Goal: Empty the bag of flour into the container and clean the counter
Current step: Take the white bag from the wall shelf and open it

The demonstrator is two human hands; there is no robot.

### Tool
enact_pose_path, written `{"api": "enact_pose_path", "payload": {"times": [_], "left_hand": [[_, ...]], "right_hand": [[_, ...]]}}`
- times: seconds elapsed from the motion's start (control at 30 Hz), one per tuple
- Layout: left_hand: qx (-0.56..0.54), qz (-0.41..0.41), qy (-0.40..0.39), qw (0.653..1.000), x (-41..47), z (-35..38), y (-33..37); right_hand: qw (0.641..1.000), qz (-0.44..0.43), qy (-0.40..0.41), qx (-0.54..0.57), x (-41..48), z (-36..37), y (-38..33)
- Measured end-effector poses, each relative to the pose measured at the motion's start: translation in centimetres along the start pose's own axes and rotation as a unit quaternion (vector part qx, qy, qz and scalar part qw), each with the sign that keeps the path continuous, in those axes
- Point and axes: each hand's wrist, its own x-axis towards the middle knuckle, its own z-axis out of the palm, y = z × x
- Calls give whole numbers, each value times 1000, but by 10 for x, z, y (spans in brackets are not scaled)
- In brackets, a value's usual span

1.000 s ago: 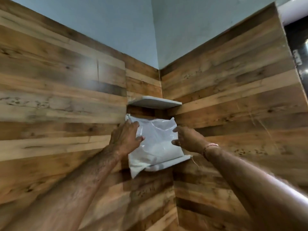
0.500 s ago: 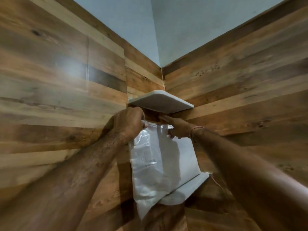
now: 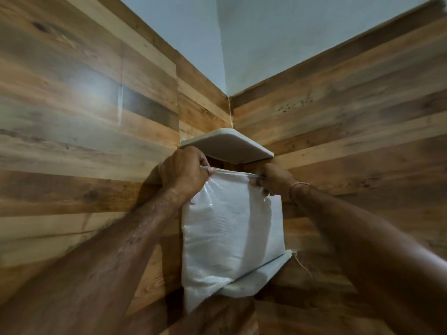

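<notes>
Bag: my left hand (image 3: 182, 174) and right hand (image 3: 274, 178) each pinch closed on the woven white flour bag (image 3: 229, 228), at its top corners.
Shelf: smooth white corner shelf (image 3: 232, 147) just above both hands.

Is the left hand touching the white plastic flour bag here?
Touching. The head view shows the left hand closed over the top left corner of the white plastic flour bag, pinching its upper edge; the right hand pinches the other corner.

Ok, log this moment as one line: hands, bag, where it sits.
left hand: grips bag top edge | right hand: grips bag top edge | flour bag: upright, on lower corner shelf | upper shelf: above
</notes>
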Motion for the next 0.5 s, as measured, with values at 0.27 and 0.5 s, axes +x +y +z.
{"api": "enact_pose_path", "payload": {"times": [0.27,0.5], "left_hand": [[26,38,49,998,-26,-35,70],[0,24,-2,1000,-118,-57,182]], "right_hand": [[996,4,88,-17,-74,-82,18],[996,55,47,-57,-209,-171,69]]}}
